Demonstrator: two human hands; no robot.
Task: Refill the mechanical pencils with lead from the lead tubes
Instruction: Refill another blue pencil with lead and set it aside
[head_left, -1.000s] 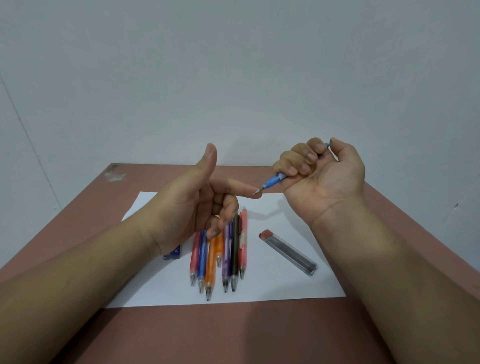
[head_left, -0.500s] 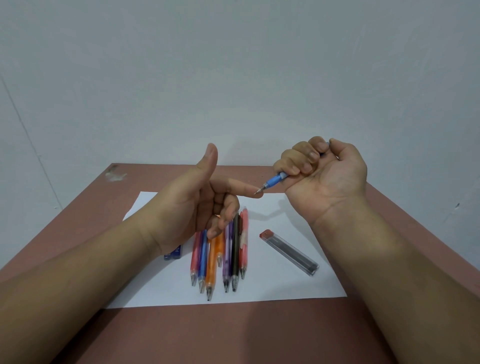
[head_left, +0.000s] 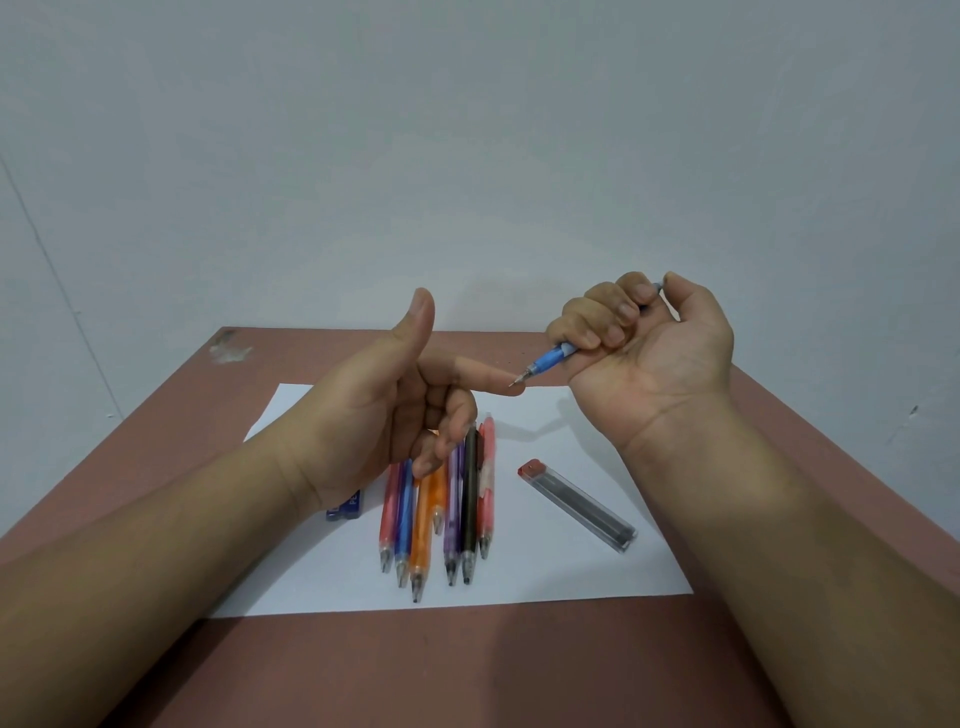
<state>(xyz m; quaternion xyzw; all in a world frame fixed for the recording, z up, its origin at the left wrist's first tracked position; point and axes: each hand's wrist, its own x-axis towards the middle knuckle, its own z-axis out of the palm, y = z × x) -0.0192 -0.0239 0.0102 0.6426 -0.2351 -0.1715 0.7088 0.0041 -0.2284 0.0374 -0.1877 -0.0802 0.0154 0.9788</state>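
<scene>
The right hand (head_left: 644, 353) grips a blue pencil (head_left: 551, 358) in its fist above the desk (head_left: 467, 670), thumb at the cap end. The pencil's tip touches the outstretched forefinger of the left hand (head_left: 395, 415), which holds nothing, its other fingers loosely curled. Pressing at a slant could snap any lead showing at the tip, or prick the finger. The lead tube (head_left: 576, 504) lies on the paper (head_left: 545, 571) beside the other pencils (head_left: 441, 514); a dropped forearm could scatter them.
</scene>
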